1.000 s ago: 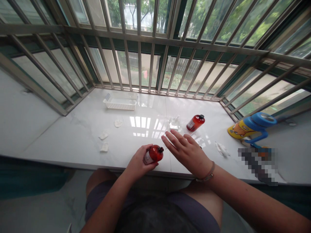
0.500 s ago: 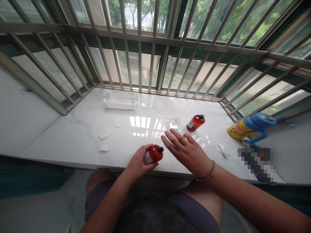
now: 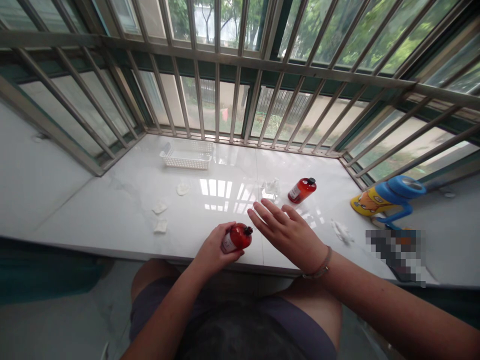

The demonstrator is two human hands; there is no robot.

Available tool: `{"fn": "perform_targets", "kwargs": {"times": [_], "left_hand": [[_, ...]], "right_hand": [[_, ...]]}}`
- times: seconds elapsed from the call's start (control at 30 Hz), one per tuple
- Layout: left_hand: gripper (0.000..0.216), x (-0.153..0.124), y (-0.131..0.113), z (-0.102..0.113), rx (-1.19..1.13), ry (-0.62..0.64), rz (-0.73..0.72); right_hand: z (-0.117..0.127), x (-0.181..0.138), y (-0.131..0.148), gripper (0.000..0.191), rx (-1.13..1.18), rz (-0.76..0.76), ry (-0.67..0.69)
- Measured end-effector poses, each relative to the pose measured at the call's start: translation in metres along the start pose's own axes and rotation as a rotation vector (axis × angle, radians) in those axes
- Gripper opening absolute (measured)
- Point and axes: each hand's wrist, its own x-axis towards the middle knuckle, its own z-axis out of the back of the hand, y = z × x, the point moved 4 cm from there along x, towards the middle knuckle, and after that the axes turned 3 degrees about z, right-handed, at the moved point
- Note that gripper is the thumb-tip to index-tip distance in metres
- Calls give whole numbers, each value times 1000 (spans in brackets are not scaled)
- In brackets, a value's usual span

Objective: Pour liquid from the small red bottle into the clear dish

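Observation:
My left hand (image 3: 216, 248) is wrapped round a red bottle (image 3: 240, 236) with a pale label and a small dark top, which leans toward the right near the front edge of the sill. To its right, my right hand (image 3: 283, 231) hovers with fingers stretched and apart, holding nothing. Beyond that hand, a second red bottle (image 3: 302, 190) with a black cap stands on the white surface, not touched by either hand. Close to the right fingertips lies a crumpled clear and white piece (image 3: 270, 187), whose kind I cannot make out.
A white perforated basket (image 3: 186, 156) sits at the back left. Crumpled white scraps (image 3: 160, 226) lie at left, and another white scrap (image 3: 341, 231) at right. A yellow and blue drinking bottle (image 3: 388, 196) is at the far right, beside a blurred-out item. Metal bars (image 3: 240, 61) line the window.

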Motion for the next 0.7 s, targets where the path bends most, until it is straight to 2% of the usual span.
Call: {"fn": "perform_targets", "kwargs": {"times": [0.7], "left_hand": [[77,-1,3,0,-27,5,9]], "right_hand": [[9,7,-10,47,-20,55,-3]]}}
